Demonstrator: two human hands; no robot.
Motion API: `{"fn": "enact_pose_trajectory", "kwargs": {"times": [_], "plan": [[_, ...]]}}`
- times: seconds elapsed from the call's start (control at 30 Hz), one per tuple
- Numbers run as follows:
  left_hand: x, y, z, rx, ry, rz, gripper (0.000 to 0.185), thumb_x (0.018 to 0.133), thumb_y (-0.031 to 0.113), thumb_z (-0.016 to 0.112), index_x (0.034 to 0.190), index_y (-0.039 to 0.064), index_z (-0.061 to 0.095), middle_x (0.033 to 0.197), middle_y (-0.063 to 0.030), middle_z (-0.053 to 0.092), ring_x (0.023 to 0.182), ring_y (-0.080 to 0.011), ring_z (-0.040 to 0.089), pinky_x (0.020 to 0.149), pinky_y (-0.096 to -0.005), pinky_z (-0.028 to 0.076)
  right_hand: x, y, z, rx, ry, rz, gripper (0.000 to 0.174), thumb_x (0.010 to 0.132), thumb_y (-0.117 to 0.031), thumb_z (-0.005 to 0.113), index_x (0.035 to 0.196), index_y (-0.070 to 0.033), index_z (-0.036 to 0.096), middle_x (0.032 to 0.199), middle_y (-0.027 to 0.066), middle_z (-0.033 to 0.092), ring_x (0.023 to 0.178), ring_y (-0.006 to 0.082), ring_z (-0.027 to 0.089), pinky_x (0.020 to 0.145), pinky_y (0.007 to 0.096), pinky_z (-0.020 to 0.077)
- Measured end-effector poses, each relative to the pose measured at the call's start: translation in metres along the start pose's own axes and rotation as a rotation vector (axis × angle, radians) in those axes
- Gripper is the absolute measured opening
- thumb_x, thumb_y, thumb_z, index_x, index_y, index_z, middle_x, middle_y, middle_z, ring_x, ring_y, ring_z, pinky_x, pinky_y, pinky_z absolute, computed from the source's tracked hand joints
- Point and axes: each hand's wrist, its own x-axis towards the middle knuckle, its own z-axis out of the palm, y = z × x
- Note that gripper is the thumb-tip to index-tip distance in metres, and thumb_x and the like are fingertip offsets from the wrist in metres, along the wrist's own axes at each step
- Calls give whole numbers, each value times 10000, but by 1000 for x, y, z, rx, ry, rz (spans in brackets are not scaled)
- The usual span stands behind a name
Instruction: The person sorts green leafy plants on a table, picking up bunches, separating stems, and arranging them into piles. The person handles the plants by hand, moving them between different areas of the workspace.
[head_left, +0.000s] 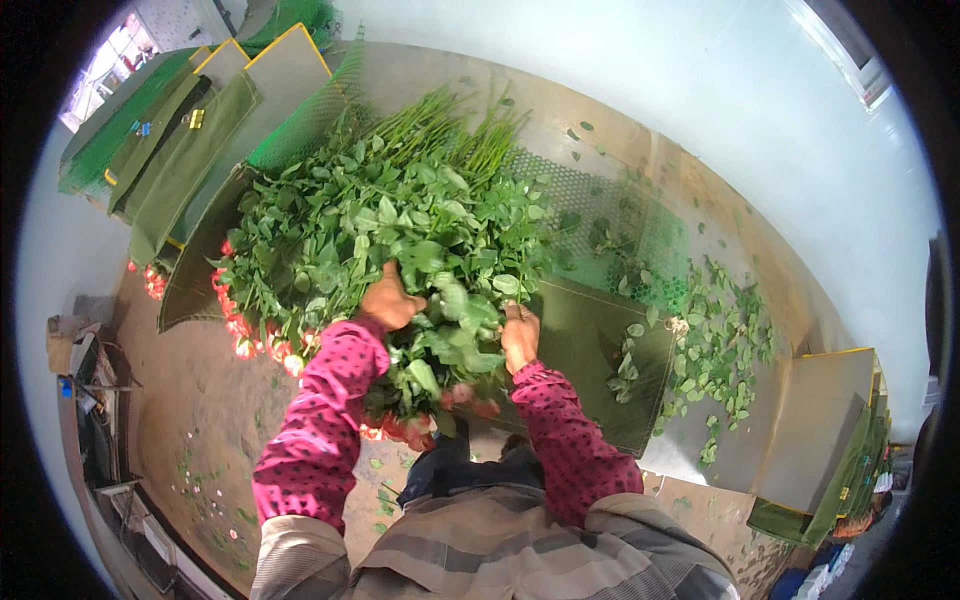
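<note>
A large heap of leafy rose stems (337, 217) lies before me, cut ends toward the back and red and orange-white rose heads (279, 349) over the near edge. My left hand (390, 301) is in the foliage at the heap's near side, fingers partly hidden by leaves; what it grips cannot be told. At the right edge of the heap my right hand (519, 334) is closed on rose stems, its fingertips at the leaves. Between and below both hands hang blurred leaves (457, 330) and several rose heads (409, 431).
Green plastic netting (600, 225) and dark green cloth (600, 352) cover part of the table. Loose leaves (705, 360) are scattered at the right. Upright panels with green cloth (202, 142) stand at the left, another panel (817, 427) at the right. A cluttered rack (97, 405) stands at far left.
</note>
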Motion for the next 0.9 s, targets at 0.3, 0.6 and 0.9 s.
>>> {"fn": "enact_pose_trajectory", "kwargs": {"times": [0.3, 0.6, 0.9], "plan": [[1, 27, 28, 147, -256, 59, 1006, 824, 517, 588, 1418, -101, 61, 1031, -273, 624, 968, -367, 616, 843, -405, 483, 12, 23, 58, 251, -389, 186, 529, 918, -448, 527, 1270, -53, 510, 1187, 45, 558, 1016, 158, 528, 868, 305, 427], [-20, 77, -51, -61, -229, 169, 808, 772, 511, 668, 1253, -94, 431, 957, -260, 638, 883, -322, 644, 799, -354, 504, -17, -54, 9, 241, -482, -1, 520, 857, -435, 616, 1196, -43, 565, 1067, 38, 611, 915, 133, 579, 775, 288, 467], [23, 91, 48, -899, -596, 0, 408, 891, 178, 623, 1251, 0, 549, 1182, -44, 616, 968, -110, 595, 837, -261, 476, 29, -26, -65, 187, -430, -122, 601, 918, -405, 521, 1364, -16, 412, 1321, 101, 494, 1172, 226, 505, 988, 378, 406]]}}
